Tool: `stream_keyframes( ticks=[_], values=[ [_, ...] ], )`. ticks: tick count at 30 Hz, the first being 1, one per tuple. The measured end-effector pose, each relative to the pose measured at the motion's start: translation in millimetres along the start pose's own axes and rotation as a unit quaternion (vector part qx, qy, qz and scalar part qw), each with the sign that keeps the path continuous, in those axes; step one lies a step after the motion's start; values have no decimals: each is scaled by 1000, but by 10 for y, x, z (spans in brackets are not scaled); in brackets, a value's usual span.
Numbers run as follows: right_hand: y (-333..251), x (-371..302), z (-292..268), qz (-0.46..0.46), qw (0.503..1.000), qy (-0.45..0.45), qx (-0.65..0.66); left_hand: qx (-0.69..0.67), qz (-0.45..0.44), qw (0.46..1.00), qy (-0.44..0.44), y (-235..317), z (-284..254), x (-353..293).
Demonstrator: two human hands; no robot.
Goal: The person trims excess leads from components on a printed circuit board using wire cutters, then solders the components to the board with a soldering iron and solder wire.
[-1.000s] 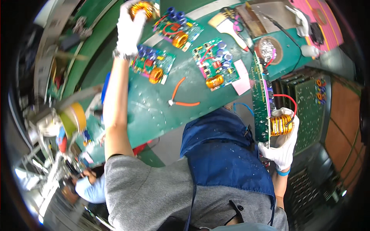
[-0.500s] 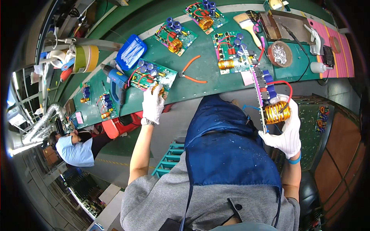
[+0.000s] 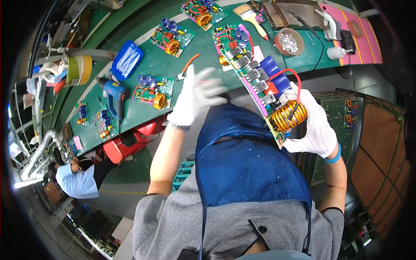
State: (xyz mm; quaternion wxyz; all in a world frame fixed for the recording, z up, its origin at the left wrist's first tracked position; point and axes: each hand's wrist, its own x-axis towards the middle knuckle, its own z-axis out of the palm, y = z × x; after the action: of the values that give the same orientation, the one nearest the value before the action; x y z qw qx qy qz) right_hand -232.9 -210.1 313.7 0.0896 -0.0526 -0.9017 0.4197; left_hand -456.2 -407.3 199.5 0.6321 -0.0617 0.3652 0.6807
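Observation:
My right hand [image 3: 314,125], in a white glove, grips the near end of a long green circuit board [image 3: 253,73] by its copper coil [image 3: 289,115]; the board carries blue capacitors, grey relays and a red wire. My left hand [image 3: 194,97], also gloved, hovers blurred above the green bench with fingers spread and nothing in it. It is near the orange-handled cutters [image 3: 187,67] and just right of a small circuit board [image 3: 154,91] with a copper coil.
Two more circuit boards [image 3: 172,38] [image 3: 203,12] lie farther up the green bench [image 3: 190,47]. A blue tray [image 3: 127,60], blue power drill [image 3: 115,96], tape roll [image 3: 78,69], brush [image 3: 250,15] and bowl of metal parts [image 3: 289,42] are around. Another person [image 3: 76,177] sits lower left.
My left hand has swung from the small board at the left toward the middle, opening as it moves. The right hand has tilted the long board closer.

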Motion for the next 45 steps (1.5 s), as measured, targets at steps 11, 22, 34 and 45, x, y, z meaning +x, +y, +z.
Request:
stream_keyframes(
  ticks=[11,22,34,45],
  values=[
    [-208,-35,-159,-79,976,-154,-134,637,356,678,-89,-733,593,107],
    [5,142,91,53,989,80,109,820,305,483,17,-737,706,43],
    [2,-32,103,52,985,131,102,842,278,461,-42,-952,696,183],
    [37,-310,-57,88,982,120,117,873,242,422,3,-1254,724,144]
  ],
)
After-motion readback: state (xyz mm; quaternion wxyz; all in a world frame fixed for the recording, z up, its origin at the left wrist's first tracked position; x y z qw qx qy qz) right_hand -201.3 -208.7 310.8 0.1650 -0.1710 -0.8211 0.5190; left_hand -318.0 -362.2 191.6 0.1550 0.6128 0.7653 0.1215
